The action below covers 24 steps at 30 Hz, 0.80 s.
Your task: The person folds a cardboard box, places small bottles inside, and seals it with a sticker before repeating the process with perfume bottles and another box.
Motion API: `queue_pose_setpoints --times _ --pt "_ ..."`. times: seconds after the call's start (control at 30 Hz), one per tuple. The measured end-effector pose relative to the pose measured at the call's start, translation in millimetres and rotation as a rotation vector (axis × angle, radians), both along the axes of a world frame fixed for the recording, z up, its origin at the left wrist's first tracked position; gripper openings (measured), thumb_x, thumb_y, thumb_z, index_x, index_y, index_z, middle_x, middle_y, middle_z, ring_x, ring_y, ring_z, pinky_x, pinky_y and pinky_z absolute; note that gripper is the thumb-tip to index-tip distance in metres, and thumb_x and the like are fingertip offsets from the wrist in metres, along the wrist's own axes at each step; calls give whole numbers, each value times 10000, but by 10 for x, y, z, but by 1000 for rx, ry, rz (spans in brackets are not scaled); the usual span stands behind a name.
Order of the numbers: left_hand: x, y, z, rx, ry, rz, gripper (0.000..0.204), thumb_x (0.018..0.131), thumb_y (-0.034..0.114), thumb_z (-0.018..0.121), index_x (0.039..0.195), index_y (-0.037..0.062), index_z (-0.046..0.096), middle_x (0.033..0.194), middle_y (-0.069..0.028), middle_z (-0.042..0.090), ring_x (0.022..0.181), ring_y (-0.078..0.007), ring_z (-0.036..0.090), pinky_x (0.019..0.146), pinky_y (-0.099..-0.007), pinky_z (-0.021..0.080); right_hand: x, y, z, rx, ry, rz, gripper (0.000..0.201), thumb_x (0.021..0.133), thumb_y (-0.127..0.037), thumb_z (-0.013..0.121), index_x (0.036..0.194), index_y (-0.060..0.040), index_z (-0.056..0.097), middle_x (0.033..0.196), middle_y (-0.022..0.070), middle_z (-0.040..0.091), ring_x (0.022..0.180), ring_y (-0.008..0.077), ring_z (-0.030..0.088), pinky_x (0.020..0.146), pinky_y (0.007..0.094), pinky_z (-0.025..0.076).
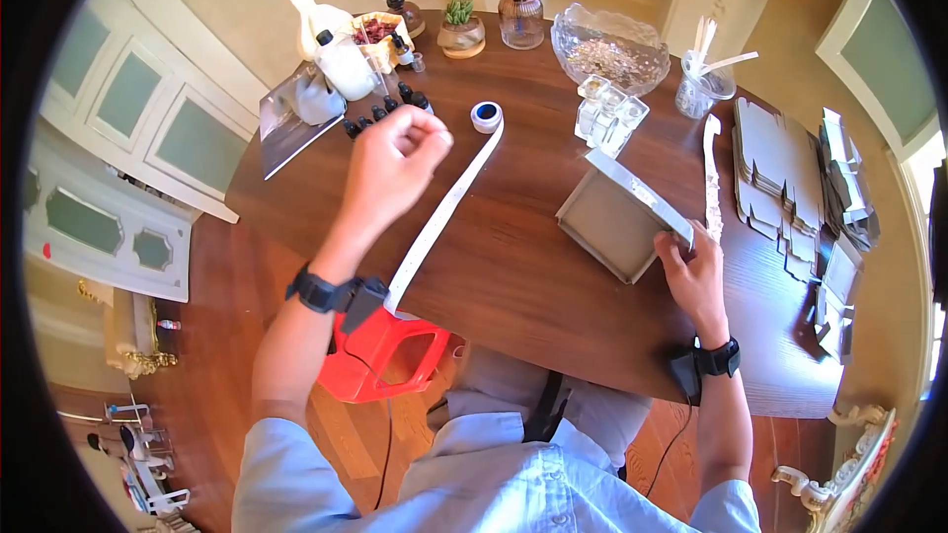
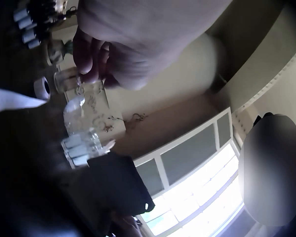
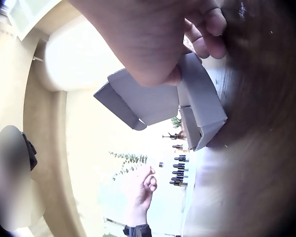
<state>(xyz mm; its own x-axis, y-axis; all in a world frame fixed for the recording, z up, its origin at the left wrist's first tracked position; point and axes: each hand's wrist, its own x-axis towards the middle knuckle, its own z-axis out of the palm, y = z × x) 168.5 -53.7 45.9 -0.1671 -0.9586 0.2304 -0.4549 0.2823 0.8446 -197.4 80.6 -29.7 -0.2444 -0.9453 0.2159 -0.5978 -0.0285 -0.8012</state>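
Observation:
My left hand [image 1: 393, 160] is raised over the table, left of a white tape roll [image 1: 485, 117], its fingers curled and nothing visible between them. The same hand [image 2: 133, 44] fills the top of the left wrist view. From the roll, a white strip [image 1: 444, 212] runs down to the table's front edge. My right hand [image 1: 697, 281] grips the near right corner of an open grey cardboard box [image 1: 617, 222], tilted above the table. The right wrist view shows the thumb of my right hand [image 3: 153, 44] on the box's [image 3: 202, 96] grey wall.
Flattened grey boxes [image 1: 775, 163] are stacked at the right beside a lacy strip [image 1: 712, 178]. A glass bowl [image 1: 610, 44], clear containers [image 1: 607, 116] and an amber spray bottle [image 1: 520, 15] stand at the back. Small dropper bottles [image 1: 405, 94] are behind my left hand; a red stool [image 1: 365, 375] is below.

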Motion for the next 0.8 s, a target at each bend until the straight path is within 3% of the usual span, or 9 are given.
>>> queue_pose_setpoints --times 0.07,0.13,0.2,0.4,0.47,0.57,0.67,0.8 --pt "266 -223 44 -111 -282 91 122 949 127 723 1019 28 706 821 18 675 681 -39 599 610 -226 501 -58 -16 -69 94 37 -34 195 901 -165 733 995 6 723 799 133 589 668 215 552 613 362 427" --pt "478 -402 122 -89 -416 155 191 916 143 759 1072 36 733 840 -45 729 722 -96 669 657 -269 531 11 -11 12 4 92 -16 222 893 -187 755 934 18 681 757 117 534 624 205 516 593 365 424" --pt "610 -492 171 -221 -613 214 240 877 182 792 1085 73 744 902 -64 746 786 -174 716 709 -316 553 62 -11 19 -81 -33 -58 284 887 -193 777 865 33 606 760 99 533 596 182 492 563 349 402" --pt "669 -536 278 -134 -1013 222 332 822 299 823 1110 152 750 1047 -58 749 973 -285 721 834 -418 563 -76 -26 -181 -59 -213 -81 356 888 -169 786 809 24 498 753 49 447 589 107 430 538 304 355" --pt "663 -545 220 -138 -1041 238 364 824 335 823 1132 162 739 1064 -60 744 987 -289 721 835 -431 565 -76 -37 -220 -74 -226 -69 370 892 -162 777 793 17 468 742 46 426 588 94 408 534 298 342" --pt "641 -548 166 -120 -1004 193 366 841 308 832 1109 92 709 1069 -147 747 951 -359 729 823 -474 567 -48 -29 -172 -87 -216 -75 367 892 -149 764 775 14 457 716 46 421 570 97 398 525 300 331" --pt "666 -617 93 -99 -990 215 318 857 310 817 1089 128 697 992 -72 756 934 -308 732 797 -438 566 -48 -36 -181 -88 -196 -81 366 895 -143 751 760 8 446 684 42 404 554 96 385 514 304 323" --pt "658 -653 4 -117 -898 219 284 875 294 808 1032 99 673 945 -99 758 894 -320 735 774 -445 559 -47 -37 -201 -87 -184 -100 357 902 -148 741 754 -4 450 643 35 400 543 91 384 507 304 317"
